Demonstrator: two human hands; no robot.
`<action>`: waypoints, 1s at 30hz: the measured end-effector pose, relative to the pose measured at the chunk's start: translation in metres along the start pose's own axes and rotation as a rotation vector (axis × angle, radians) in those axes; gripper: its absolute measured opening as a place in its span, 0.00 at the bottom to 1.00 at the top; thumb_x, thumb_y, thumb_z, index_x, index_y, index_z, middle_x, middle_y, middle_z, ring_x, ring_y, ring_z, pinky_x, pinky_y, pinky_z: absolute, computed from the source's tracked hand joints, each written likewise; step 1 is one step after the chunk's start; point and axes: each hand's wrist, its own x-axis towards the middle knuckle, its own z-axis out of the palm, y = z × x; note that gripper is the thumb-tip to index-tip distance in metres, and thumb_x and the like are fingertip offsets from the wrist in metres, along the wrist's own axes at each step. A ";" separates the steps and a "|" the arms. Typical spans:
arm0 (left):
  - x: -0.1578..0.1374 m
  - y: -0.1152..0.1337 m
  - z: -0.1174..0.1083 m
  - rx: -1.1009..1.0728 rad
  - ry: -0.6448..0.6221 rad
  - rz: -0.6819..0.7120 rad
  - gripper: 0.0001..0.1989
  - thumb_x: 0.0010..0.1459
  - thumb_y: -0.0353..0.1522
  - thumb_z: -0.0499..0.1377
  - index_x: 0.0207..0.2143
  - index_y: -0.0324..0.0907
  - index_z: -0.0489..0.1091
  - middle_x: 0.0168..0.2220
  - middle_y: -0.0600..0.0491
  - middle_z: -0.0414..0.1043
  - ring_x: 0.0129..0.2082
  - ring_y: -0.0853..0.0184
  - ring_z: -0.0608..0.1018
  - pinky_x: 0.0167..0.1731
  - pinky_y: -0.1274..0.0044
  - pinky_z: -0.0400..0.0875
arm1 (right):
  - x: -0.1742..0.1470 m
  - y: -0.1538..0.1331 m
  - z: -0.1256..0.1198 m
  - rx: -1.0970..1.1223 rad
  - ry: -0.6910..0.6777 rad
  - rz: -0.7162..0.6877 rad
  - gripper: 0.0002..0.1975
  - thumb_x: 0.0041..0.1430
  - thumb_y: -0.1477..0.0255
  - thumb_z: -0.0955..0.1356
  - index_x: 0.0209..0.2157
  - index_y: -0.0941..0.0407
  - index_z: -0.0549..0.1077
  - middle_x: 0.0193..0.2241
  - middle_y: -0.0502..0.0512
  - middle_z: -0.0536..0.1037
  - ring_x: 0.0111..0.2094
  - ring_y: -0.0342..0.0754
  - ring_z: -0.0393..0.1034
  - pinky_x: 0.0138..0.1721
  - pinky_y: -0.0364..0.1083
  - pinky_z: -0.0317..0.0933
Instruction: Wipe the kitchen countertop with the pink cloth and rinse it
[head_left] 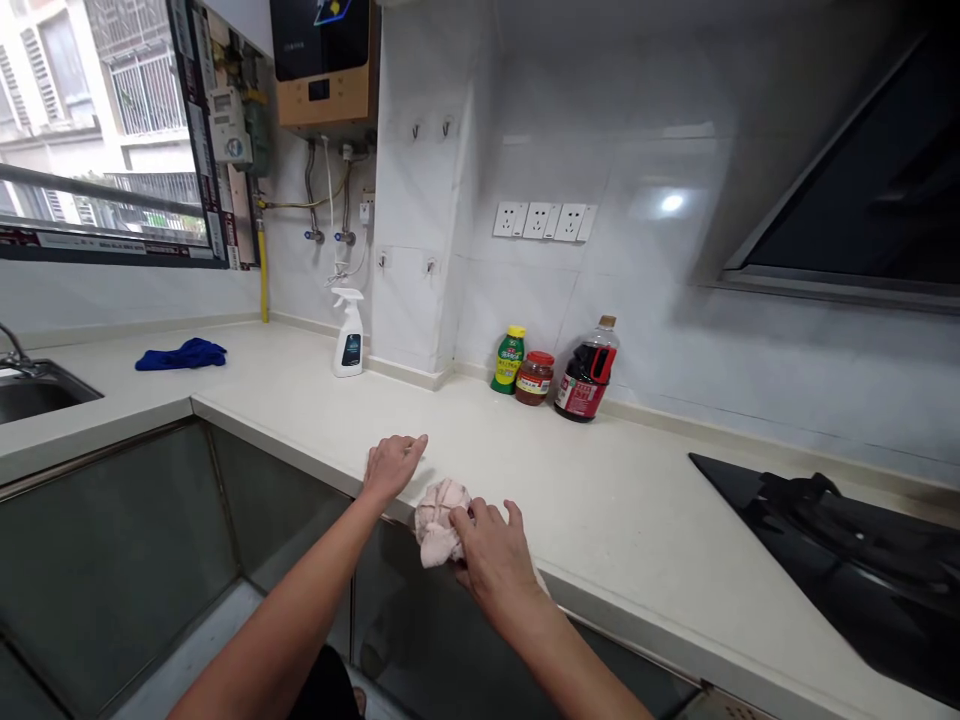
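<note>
The right hand [495,565], nearest the viewer, has its fingers curled over a crumpled pale pink fabric cloth [439,515]. The cloth sits at the near edge of the cream-white smooth worktop [630,520], with a loose corner hanging over the front. Finding: the grip appears to bear mainly on the cloth's right side; gathering that corner under the fingers would, in judgement, give firmer control. Pressure is best spread across the bunched fabric, with the fingertips clear of the hard edge.

The left hand [391,466] rests at the near edge, to the left of the cloth and apart from it. Its palm is hidden; whether it holds anything cannot be told. Its position seems suited to steadying the body, provided it bears lightly and leaves the cloth free.

Farther back, near the wall, stand a green plastic bottle with a yellow cap [508,362], a squat red-lidded jar [535,380] and a large dark bottle with a red handle [585,375]. Strokes reaching that far would call for care against knocking them.
</note>
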 end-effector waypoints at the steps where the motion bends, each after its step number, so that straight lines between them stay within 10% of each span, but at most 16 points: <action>1: 0.000 0.000 0.000 -0.002 0.003 0.001 0.29 0.67 0.51 0.43 0.43 0.46 0.78 0.48 0.47 0.79 0.53 0.55 0.75 0.53 0.66 0.63 | 0.002 -0.002 -0.006 -0.010 -0.037 -0.008 0.28 0.49 0.69 0.78 0.52 0.52 0.71 0.48 0.62 0.74 0.47 0.60 0.70 0.58 0.63 0.51; 6: 0.000 0.000 0.000 -0.009 0.013 0.001 0.28 0.68 0.51 0.44 0.43 0.46 0.78 0.49 0.47 0.79 0.53 0.55 0.75 0.52 0.66 0.63 | -0.004 0.015 -0.020 0.131 -0.100 -0.042 0.18 0.57 0.73 0.71 0.50 0.51 0.71 0.47 0.58 0.75 0.47 0.56 0.71 0.49 0.52 0.56; 15: 0.000 -0.001 0.000 -0.018 0.020 0.009 0.28 0.67 0.51 0.44 0.42 0.47 0.79 0.46 0.47 0.80 0.51 0.56 0.76 0.51 0.67 0.63 | 0.007 0.057 0.013 0.874 0.206 0.166 0.09 0.66 0.62 0.58 0.43 0.52 0.62 0.37 0.52 0.77 0.37 0.50 0.71 0.38 0.45 0.59; 24: -0.001 0.000 0.000 0.000 0.024 0.022 0.27 0.68 0.50 0.45 0.40 0.47 0.79 0.45 0.48 0.81 0.50 0.57 0.77 0.49 0.69 0.63 | 0.018 0.087 0.024 0.366 0.264 0.283 0.18 0.60 0.68 0.66 0.51 0.56 0.68 0.47 0.65 0.69 0.50 0.61 0.63 0.47 0.54 0.57; 30: -0.001 -0.003 0.004 0.014 0.033 0.030 0.27 0.68 0.51 0.45 0.42 0.47 0.79 0.45 0.48 0.81 0.51 0.57 0.76 0.50 0.68 0.63 | 0.003 0.079 0.016 0.473 0.167 0.037 0.13 0.65 0.72 0.58 0.47 0.53 0.68 0.41 0.56 0.74 0.42 0.52 0.68 0.45 0.50 0.61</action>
